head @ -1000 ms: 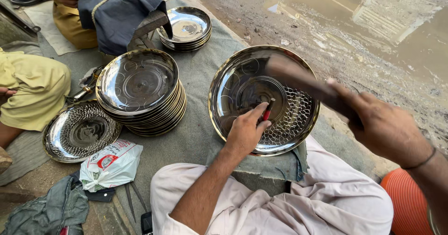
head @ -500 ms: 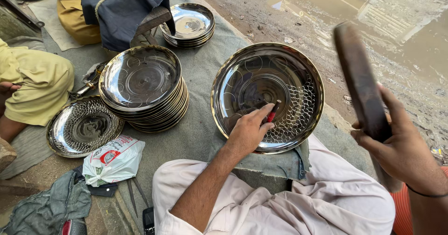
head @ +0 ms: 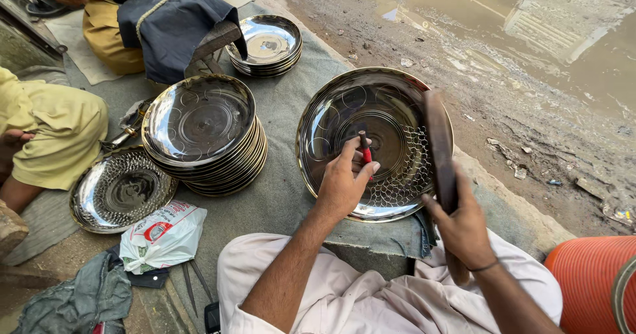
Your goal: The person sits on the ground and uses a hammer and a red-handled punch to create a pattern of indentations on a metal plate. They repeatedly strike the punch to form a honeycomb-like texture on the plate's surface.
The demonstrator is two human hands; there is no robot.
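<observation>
A large round steel plate point(head: 375, 143) is laid on the grey cloth point(head: 285, 195) near its right edge, just in front of the seated person's knees, and part of its face is covered by a punched honeycomb pattern. A short red-handled punch point(head: 365, 150) is pinched upright between the fingers of the left hand point(head: 343, 183), which is closed around it, with its tip set against the plate near the centre. A dark wooden mallet point(head: 442, 168) is gripped firmly by the right hand point(head: 464, 226), fingers wrapped round its lower part, and is held over the plate's right side (whether it touches the metal cannot be told). To the left, a stack of steel plates point(head: 204, 135) is seen on the cloth, with one patterned plate point(head: 120, 189) beside it near the left edge and a smaller stack point(head: 266, 44) at the far edge. A white plastic bag point(head: 163, 236) is lying at the near edge, and another person's yellow-clad legs point(head: 50, 132) are seen at the left.
</observation>
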